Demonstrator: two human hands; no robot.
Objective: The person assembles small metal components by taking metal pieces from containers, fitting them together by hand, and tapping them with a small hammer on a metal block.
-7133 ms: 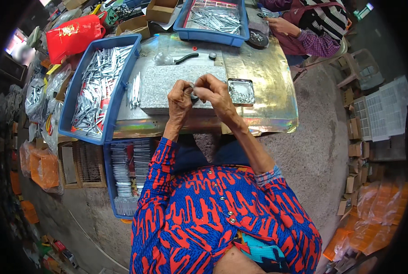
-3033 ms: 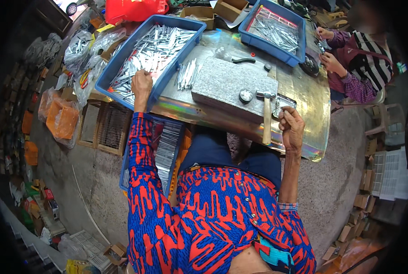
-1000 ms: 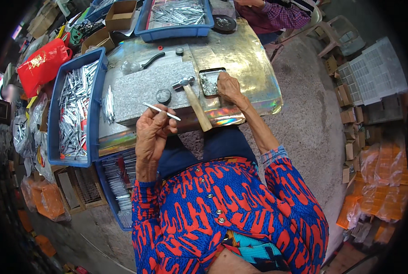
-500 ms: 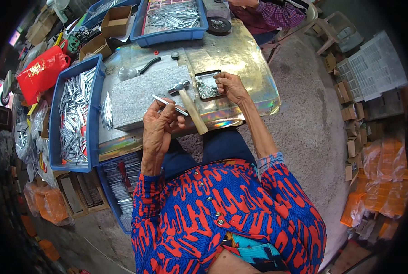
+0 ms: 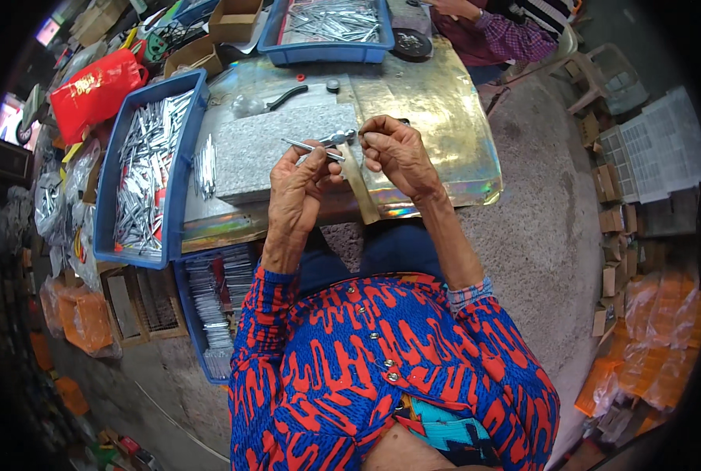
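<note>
Between the fingers and thumb of my left hand [image 5: 297, 184] is a slim silver metal rod [image 5: 294, 144], its right end pointing toward my other hand. My right hand [image 5: 401, 157] is pinched closed just right of the rod, apart from it; anything in the fingertips is too small to make out. Beneath and between the hands lies a hammer, its wooden handle [image 5: 360, 192] toward me and its metal head [image 5: 336, 138] on the grey stone slab [image 5: 252, 153]. My right hand covers nearly all of the small dark-rimmed tray. Several similar rods [image 5: 206, 166] lie left of the slab.
A blue bin [image 5: 179, 169] full of metal rods stands on the left, another blue bin [image 5: 327, 55] at the back. Black-handled pliers [image 5: 287, 98] lie behind the slab. A red bag [image 5: 95, 94] sits far left. Another person's sleeve [image 5: 515, 35] shows at the back right.
My right hand has lifted from the small tray and come left, close to the rod's end. The rod stays in my left hand. The whole view has shifted somewhat.
</note>
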